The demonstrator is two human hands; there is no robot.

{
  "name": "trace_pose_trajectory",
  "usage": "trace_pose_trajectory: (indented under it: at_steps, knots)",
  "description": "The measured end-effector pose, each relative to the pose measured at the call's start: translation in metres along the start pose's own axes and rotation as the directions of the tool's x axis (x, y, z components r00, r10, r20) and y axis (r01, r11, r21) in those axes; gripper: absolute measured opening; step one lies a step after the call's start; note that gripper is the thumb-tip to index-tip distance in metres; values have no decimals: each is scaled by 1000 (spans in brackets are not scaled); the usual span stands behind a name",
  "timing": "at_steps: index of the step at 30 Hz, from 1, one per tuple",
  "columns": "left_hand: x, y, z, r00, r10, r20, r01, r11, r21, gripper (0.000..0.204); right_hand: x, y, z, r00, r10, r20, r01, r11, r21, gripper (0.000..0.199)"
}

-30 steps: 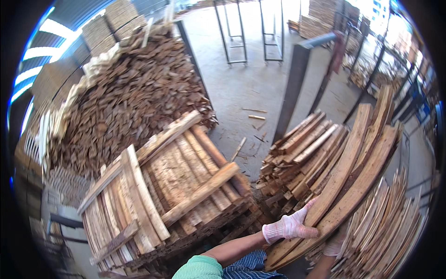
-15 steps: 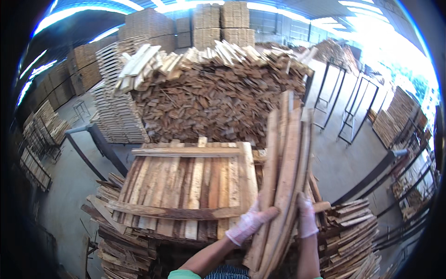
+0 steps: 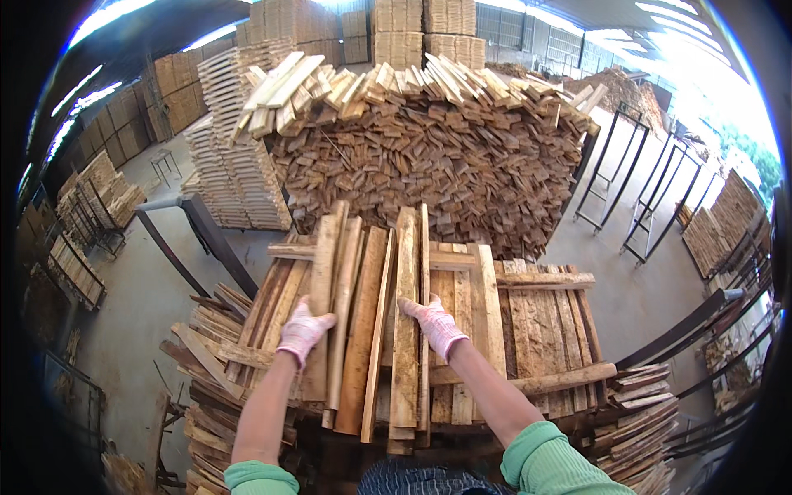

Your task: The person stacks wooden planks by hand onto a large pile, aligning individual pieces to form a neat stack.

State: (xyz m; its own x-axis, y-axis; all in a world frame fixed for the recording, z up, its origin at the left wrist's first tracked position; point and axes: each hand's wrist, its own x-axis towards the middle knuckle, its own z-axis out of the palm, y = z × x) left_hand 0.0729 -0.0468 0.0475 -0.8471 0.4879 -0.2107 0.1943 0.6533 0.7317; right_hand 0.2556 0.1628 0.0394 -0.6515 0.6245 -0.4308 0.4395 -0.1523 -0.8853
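Note:
Several loose wooden slats (image 3: 360, 330) lie side by side, spread out lengthwise over the left layer of boards. My left hand (image 3: 304, 332), in a whitish-pink glove, is closed on the leftmost slat (image 3: 324, 280), its thumb on top and its other fingers mostly hidden. On the far side of the loose group, my right hand (image 3: 434, 325), gloved alike, grips the edge of a slat (image 3: 405, 355), with a thin slat (image 3: 425, 256) standing on edge beside it. Under them, a cross slat (image 3: 290, 251) runs across the left layer of boards (image 3: 271, 309).
To the right lies a second layer of boards (image 3: 540, 330) with cross slats. Rough wood is stacked at the lower left (image 3: 219, 429) and lower right (image 3: 631, 429). A large slat heap (image 3: 429, 157) rises ahead. Dark metal bars (image 3: 216, 239) and wheeled frames (image 3: 612, 169) stand around.
The bundle of slats, held together and raised at the right, has moved left and now lies spread over the left layer. Both hands moved left with it, and they are farther apart.

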Motion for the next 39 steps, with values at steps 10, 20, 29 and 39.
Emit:
trace_pose_trajectory:
  at_steps: [10,20,29,39]
  knots:
    - [-72,25,-42,953,154,-263,-255,873,-415,64,-58,54,-209,984,-151,-95,157,986,55,115]
    - [-215,187,195,923,358,142,-159,689,-707,88,-41,170,-380,894,113,-433,-224,951,-213,96]
    - [-121,142,380,935,349,69,-279,600,749,72,-17,197,-410,955,50,-291,-183,874,-450,74]
    - [-170,247,379,908,258,329,-392,799,455,76,-121,174,-451,950,124,-287,-33,953,301,79]
